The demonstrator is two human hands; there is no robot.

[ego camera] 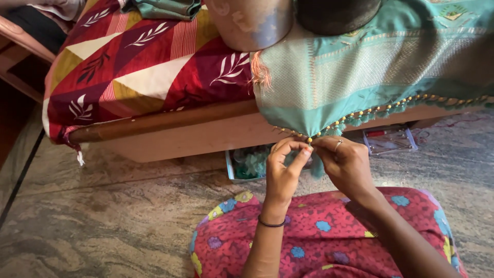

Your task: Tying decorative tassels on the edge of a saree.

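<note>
Teal cloth (360, 77) hangs over the edge of the bed (170, 123), and I sit on the floor (103, 216) right under it so its lowest corner comes down to my hands at chest height. A steel pot (252, 20) and a dark pot (337, 13) stand on the cloth up top, which looks to me like weight to keep it from sliding while I pull on the hem. My left hand (283, 172) has its fingers (301, 149) pinched shut on the bead fringe (381, 109) at the corner tip, holding it taut. My right hand (347, 164) meets it there, fingers closed on the same spot; a thread or needle between them is too fine to tell. The small tray (247, 164) of green bits sits just beyond my hands under the bed edge, and a clear box (388, 139) lies to its right, both within easy reach.
</note>
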